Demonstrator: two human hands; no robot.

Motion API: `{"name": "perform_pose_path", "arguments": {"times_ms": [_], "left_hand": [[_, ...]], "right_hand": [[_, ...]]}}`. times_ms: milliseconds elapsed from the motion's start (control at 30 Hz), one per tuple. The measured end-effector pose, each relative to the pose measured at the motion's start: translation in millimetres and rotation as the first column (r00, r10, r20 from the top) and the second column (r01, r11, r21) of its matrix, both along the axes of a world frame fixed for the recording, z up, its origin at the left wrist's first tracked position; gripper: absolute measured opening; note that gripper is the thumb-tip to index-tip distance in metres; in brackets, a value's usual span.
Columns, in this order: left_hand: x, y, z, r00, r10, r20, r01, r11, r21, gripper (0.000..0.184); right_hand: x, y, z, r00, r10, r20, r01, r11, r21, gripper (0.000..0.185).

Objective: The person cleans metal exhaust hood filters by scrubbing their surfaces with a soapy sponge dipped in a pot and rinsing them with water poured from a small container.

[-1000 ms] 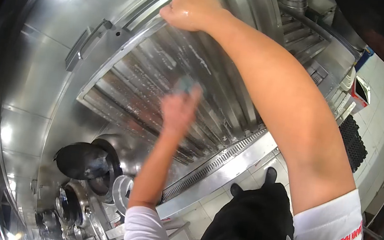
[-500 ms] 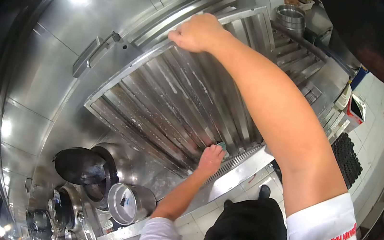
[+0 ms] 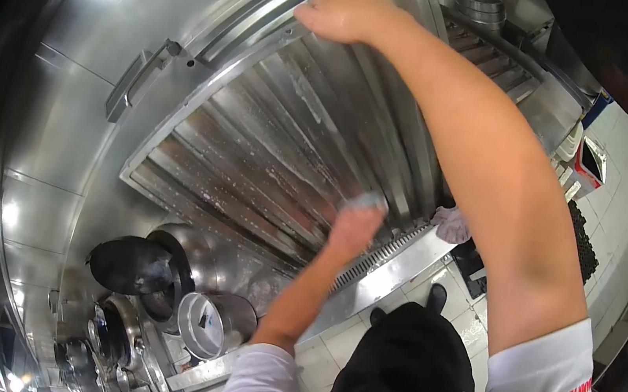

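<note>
Panel [image 3: 260, 121], ridged, slanting, slotted grate [image 3: 381, 258] along its lower edge; right hand [image 3: 346, 11] clamps its top rim, best kept firm as brace; left hand [image 3: 356, 227], low on it, seemingly grips a blurred pad [image 3: 367, 200], best run lengthwise along its ridges.

Steel wall [image 3: 56, 134] (shiny), tiled floor [image 3: 624, 161]

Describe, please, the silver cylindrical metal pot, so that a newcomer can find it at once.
Start from the large, ribbed, silver metal panel, whose top edge the right hand grips. Look below it in the picture, beside the white left sleeve: the silver cylindrical metal pot is there. Its bright, straight wall sets it apart from the round black pan to its upper left.
</note>
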State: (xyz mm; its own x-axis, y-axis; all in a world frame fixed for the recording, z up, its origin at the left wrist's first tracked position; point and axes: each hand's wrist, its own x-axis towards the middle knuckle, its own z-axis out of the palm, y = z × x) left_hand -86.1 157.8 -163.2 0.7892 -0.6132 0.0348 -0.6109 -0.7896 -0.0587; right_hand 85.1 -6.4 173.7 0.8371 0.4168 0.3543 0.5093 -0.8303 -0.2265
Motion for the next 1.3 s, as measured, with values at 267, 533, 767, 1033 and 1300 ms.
{"name": "perform_pose_path", "arguments": {"times_ms": [267, 533, 767, 1033, 1300], "left_hand": [[46.7, 16.0, 145.4, 0.923, 0.055, 0.381, -0.106, 0.988, 0.116, 0.042], [71.4, 12.1, 118.8, 0.67, 0.043, 0.741, 0.095, 0.985, -0.143, 0.03], [-34.9, -31.9, -111.5, 0.951, -0.173, 0.255, 0.237, 0.939, -0.248, 0.018], [-142.5, 173.6, 78.1, 0.647, 0.676, 0.353, -0.227, 0.613, -0.757, 0.03], [-317.9, 416.9, 12.5, 0.168, 0.937, -0.306, -0.985, 0.149, -0.082, 0.032]], "right_hand": [[2.0, 4.6, -4.0, 0.995, 0.005, 0.104, -0.011, 0.999, 0.053, 0.054], [5.6, 3.7, 0.4, 0.999, 0.004, 0.05, -0.002, 1.0, -0.029, 0.051], [9.3, 2.1, 1.9, 0.989, 0.025, 0.142, -0.009, 0.994, -0.109, 0.048], [21.0, 4.7, -2.9, 0.995, 0.008, 0.101, 0.001, 0.996, -0.092, 0.058], [3.5, 9.4, 19.8, 0.988, -0.138, -0.069, 0.123, 0.974, -0.188, 0.099]]}}
